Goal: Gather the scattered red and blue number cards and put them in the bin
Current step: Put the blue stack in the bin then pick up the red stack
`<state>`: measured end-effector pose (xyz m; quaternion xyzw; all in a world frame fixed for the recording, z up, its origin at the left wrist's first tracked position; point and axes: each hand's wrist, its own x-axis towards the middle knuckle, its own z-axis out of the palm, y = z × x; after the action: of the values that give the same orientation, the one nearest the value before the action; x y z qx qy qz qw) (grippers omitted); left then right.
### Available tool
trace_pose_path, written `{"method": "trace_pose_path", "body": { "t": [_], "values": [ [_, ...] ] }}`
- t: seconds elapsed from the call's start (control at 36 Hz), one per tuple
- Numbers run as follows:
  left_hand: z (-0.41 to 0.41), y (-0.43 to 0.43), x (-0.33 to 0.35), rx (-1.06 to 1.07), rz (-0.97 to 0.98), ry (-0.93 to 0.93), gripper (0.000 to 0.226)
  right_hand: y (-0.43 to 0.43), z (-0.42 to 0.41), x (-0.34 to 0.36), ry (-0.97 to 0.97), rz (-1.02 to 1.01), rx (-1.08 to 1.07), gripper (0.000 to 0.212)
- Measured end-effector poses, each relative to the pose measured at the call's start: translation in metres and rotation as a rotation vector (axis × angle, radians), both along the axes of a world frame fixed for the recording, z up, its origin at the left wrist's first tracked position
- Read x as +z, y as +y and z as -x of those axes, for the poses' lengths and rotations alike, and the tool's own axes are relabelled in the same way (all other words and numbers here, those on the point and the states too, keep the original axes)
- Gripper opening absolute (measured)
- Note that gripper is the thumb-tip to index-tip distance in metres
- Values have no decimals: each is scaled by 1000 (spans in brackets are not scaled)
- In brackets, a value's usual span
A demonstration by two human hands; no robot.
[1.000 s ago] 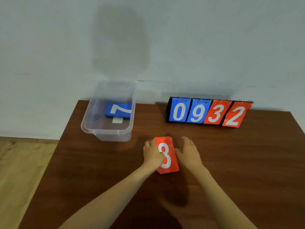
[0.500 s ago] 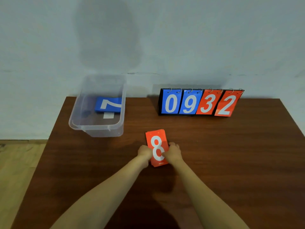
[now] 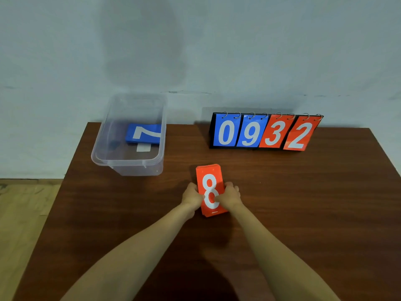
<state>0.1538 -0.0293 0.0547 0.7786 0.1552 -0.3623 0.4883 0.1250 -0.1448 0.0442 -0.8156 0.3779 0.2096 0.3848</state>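
A stack of red number cards [image 3: 209, 177] with a white 8 on top is held near the middle of the brown table [image 3: 303, 203]. My left hand [image 3: 191, 195] grips its left edge. My right hand [image 3: 230, 196] grips its right edge, thumb over the lower part of the 8. The stack's far end is tilted up slightly. A clear plastic bin [image 3: 128, 164] stands at the back left of the table. Inside it lies a stack of blue cards [image 3: 143, 135] showing a white 7.
A flip scoreboard [image 3: 265, 132] stands at the back of the table against the wall, reading 0 9 in blue and 3 2 in red. The table's left edge drops to a wooden floor [image 3: 23, 213].
Both hands went from lying flat beside the red stack to closing on its edges. The stack now sits squared between them with its far end raised.
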Motion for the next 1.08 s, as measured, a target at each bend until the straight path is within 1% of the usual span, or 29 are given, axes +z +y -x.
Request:
{"method": "trace_pose_path", "body": {
  "t": [0.08, 0.14, 0.22, 0.25, 0.31, 0.39, 0.47, 0.56, 0.64, 0.72, 0.81, 0.86, 0.94, 1.03, 1.08],
  "values": [
    [1, 5, 1, -16, 18, -136, 25, -5, -1, 7, -122, -61, -58, 68],
    [0, 7, 3, -19, 34, -265, 19, -6, -3, 15, -242, -124, -99, 59],
    [-2, 10, 9, -7, 89, -444, 32, -1, -7, 24, -431, -170, -79, 53],
    [-3, 10, 10, -8, 89, -492, 34, 2, -8, 26, -489, -159, -63, 54],
    [-5, 13, 12, -2, 79, -539, 30, 7, -10, 27, -561, -137, -56, 53],
    [-2, 20, 7, 1, 90, -534, 24, 16, -10, 24, -518, -146, -50, 43],
    [6, 26, -7, -42, 74, -506, 27, 21, -3, 14, -442, -157, -9, 35],
    [9, 26, -13, -70, 29, -538, 29, 20, 1, 8, -449, -131, 30, 30],
    [-4, 23, 1, -38, 23, -571, 30, 16, -11, 20, -545, -94, 91, 30],
    [-33, 22, 26, 50, 53, -620, 31, 15, -43, 49, -706, -39, 184, 37],
    [-68, 26, 57, 179, 168, -676, 30, 20, -85, 83, -876, 22, 303, 47],
    [-89, 34, 76, 300, 273, -631, 33, 28, -113, 104, -925, 90, 402, 53],
    [-114, 52, 96, 470, 425, -517, 42, 46, -153, 132, -865, 192, 585, 57],
    [-133, 75, 99, 528, 418, -453, 38, 68, -192, 144, -716, 234, 749, 60],
    [-140, 88, 100, 546, 452, -387, 34, 85, -210, 147, -652, 242, 844, 61]
  ]
}}
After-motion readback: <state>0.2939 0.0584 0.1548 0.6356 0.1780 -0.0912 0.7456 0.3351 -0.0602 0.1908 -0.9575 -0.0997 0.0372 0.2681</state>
